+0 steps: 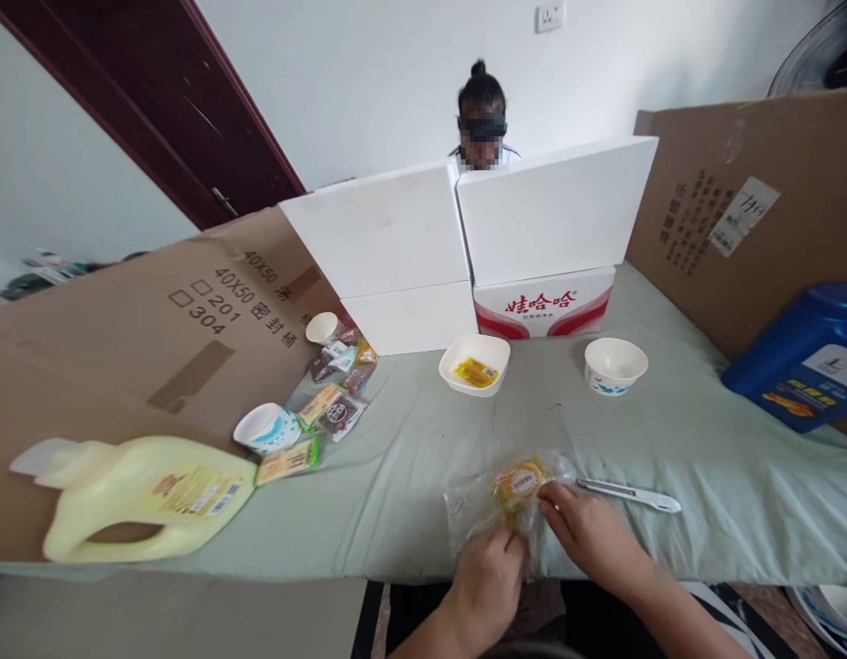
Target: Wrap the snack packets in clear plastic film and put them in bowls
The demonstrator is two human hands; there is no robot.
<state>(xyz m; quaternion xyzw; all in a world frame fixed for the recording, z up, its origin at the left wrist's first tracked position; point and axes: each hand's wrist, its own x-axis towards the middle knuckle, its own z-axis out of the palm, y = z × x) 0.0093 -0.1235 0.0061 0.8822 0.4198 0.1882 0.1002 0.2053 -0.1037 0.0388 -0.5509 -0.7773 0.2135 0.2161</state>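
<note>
Near the front edge of the table lies a clear plastic bag (pixel 464 513), with a yellow snack packet (pixel 520 480) inside or against it; I cannot tell which. My left hand (pixel 488 581) is closed, pinching the near edge of the bag. My right hand (pixel 588 526) is closed too, its fingertips gripping the bag at the packet's right side. Just beyond my right hand lies a white utility knife (pixel 629 495). A white square bowl (pixel 474 392) farther back holds another yellow packet (pixel 475 372).
A round paper bowl (pixel 615 368) stands at the right, near a blue bottle (pixel 800 357). At the left are a pale yellow jug (pixel 190 485), a tilted paper bowl (pixel 266 428) and several snack packets (pixel 341 414). White boxes (pixel 409 316) and cardboard panels (pixel 258 275) wall the table; a person (pixel 482 110) sits behind.
</note>
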